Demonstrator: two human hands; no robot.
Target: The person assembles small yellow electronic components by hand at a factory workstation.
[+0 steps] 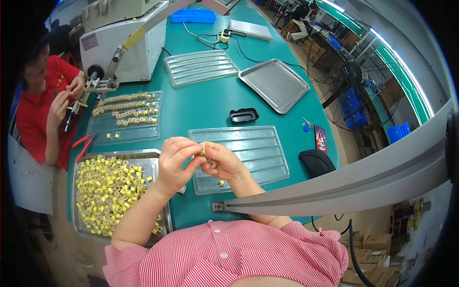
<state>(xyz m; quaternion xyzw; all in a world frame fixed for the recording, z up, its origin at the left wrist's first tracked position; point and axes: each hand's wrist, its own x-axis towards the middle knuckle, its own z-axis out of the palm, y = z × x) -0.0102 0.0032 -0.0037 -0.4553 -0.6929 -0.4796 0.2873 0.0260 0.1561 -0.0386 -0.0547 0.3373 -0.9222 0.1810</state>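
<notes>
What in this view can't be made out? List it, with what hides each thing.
- Small yellow part, head view: pinched between left hand and right hand; fingertips cover most of it, and its pins are too small to count.
- Metal tray of yellow parts: the left forearm hides its near right corner.
- Clear ridged tray: the hands cover its left part.
- Co-worker's hands: what they hold is too small to tell.

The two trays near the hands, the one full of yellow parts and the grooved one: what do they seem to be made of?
The tray of yellow parts looks like bare metal: grey, dull shine, rolled rim. The grooved tray looks like thin clear plastic: the green table shows through its moulded channels.
</notes>
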